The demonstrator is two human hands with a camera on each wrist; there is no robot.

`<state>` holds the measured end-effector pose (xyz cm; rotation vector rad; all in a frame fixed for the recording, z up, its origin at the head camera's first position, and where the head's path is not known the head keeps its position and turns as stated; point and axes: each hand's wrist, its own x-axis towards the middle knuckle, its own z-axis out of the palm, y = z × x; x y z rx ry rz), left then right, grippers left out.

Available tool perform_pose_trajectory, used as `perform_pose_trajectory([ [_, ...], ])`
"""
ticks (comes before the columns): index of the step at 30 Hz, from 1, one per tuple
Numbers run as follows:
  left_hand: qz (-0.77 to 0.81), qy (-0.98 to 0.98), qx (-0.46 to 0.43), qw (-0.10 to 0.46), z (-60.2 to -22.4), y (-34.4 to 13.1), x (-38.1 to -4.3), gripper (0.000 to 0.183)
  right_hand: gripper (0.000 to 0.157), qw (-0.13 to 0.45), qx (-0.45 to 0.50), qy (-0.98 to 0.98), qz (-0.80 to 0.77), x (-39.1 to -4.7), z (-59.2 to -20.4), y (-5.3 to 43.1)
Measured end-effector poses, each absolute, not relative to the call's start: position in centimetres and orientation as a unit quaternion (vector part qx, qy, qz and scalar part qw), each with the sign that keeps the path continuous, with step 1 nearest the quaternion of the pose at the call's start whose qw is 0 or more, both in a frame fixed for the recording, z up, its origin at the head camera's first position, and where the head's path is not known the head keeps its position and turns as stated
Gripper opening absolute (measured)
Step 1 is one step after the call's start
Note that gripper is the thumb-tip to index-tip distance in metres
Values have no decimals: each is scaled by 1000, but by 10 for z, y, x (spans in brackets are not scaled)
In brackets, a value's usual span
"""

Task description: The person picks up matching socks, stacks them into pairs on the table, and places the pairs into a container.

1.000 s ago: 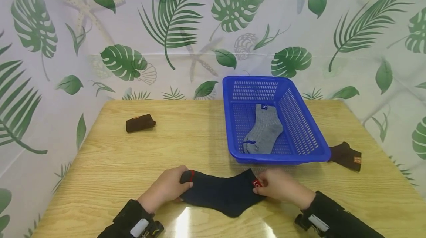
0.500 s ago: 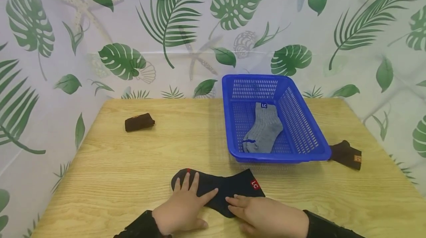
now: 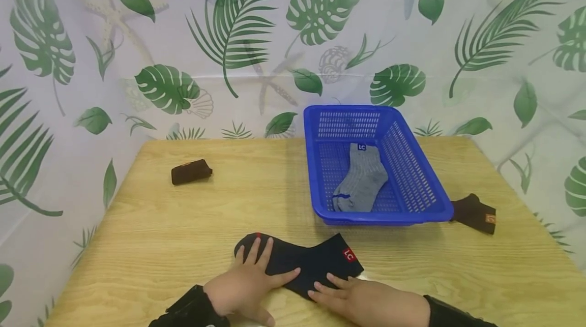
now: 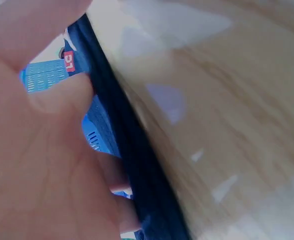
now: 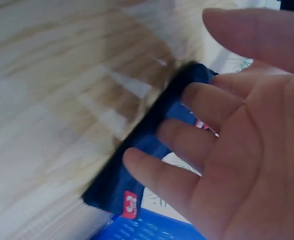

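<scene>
A dark navy sock (image 3: 316, 261) with a red LC label at its cuff lies flat near the front of the table, toe to the left. My left hand (image 3: 247, 281) rests on its toe and foot part with fingers spread. At its lower edge, by the heel and cuff, my right hand (image 3: 366, 300) touches it with straight fingers. The left wrist view shows the sock (image 4: 137, 150) edge-on beneath the fingers. Extended fingertips (image 5: 137, 162) lie against the sock (image 5: 107, 195) in the right wrist view.
Behind the hands stands a blue plastic basket (image 3: 384, 218) holding grey socks (image 3: 363, 177) with a blue LC label. A small rolled dark brown bundle (image 3: 191, 171) lies back left on the wooden table (image 3: 183, 225). Beside the basket's right corner is a brown sock (image 3: 473, 214).
Both hands let go of the sock's ends and came down flat onto it. Since half a second ago, the right hand has slid slightly toward the front and right; the sock lies nearly unmoved.
</scene>
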<state>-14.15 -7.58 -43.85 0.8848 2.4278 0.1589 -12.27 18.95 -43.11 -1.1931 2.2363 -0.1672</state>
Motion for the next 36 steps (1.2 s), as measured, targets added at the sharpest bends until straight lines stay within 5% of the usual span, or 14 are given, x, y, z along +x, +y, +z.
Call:
perform_pose_trajectory([
  [6,87,925,324,178,-434,-73,-147,65,57,242,-434,866,-60,-131,-418,181],
  [10,71,941,310,111,-433,-74,-152,60,65,206,-408,888,-46,-139,-417,178],
  [22,-52,921,327,206,-437,-101,-152,122,90,251,-411,876,-34,-144,-447,195],
  [30,35,925,296,236,-440,-102,-160,112,70,292,-373,858,-198,-152,-442,202],
  [36,228,937,225,140,-447,-114,-178,66,34,84,-269,925,-254,-164,-429,210],
])
